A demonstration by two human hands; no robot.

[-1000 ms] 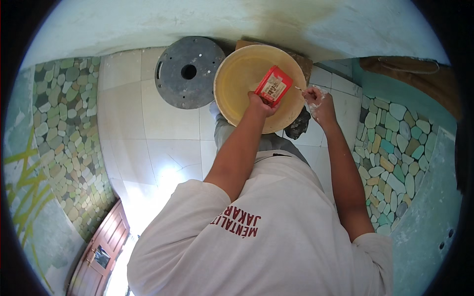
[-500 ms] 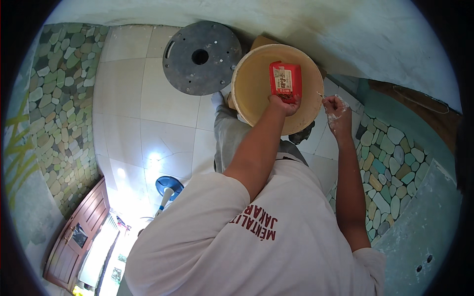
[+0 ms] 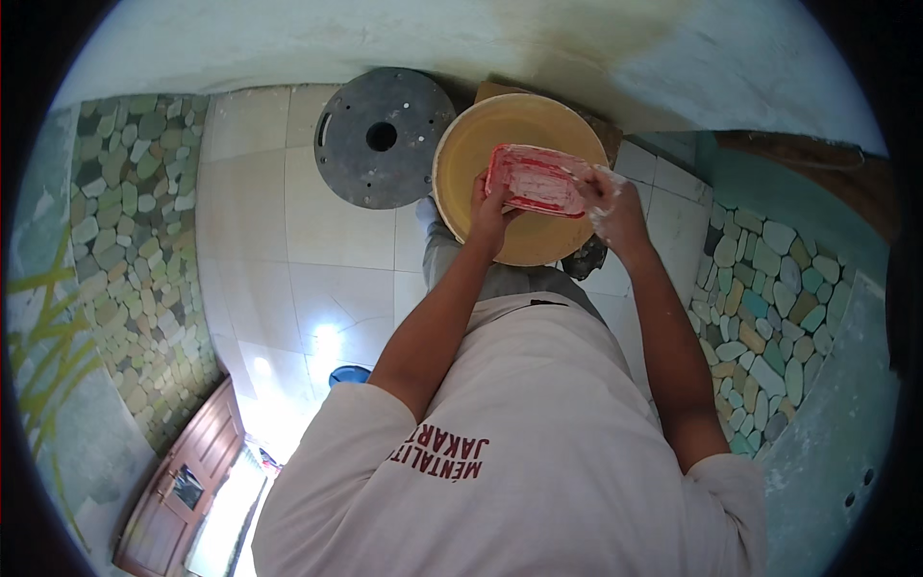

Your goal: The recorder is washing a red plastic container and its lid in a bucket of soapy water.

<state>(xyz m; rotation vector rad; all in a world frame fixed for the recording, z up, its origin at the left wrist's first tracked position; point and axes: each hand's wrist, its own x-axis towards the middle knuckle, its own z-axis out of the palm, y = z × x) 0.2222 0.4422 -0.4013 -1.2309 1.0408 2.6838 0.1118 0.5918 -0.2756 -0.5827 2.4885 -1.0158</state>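
Observation:
A shallow red container (image 3: 536, 181), its inside coated with whitish residue, is tilted toward me above a wide cream tub (image 3: 524, 120). My left hand (image 3: 490, 217) grips its left end, with the fingers on its side and the thumb near the front rim. At the right end is my right hand (image 3: 617, 210), smeared with white, its fingers bent inward and pressed together at the container's edge. Whatever those fingertips may pinch is too small to make out. The tub's inner wall is yellowish, and the container hides part of its inside.
A round dark grey disc (image 3: 381, 137) with a centre hole adjoins the tub on the left. Cardboard (image 3: 495, 91) shows behind the tub, against the wall. Pale floor tiles (image 3: 245, 212) spread left, with pebble-patterned strips (image 3: 769, 298) at both sides. A wooden door (image 3: 187, 471) stands lower left.
The red container has turned from its labelled face to its open inside. My right hand has moved left from beside the tub to the container. My left hand has shifted left.

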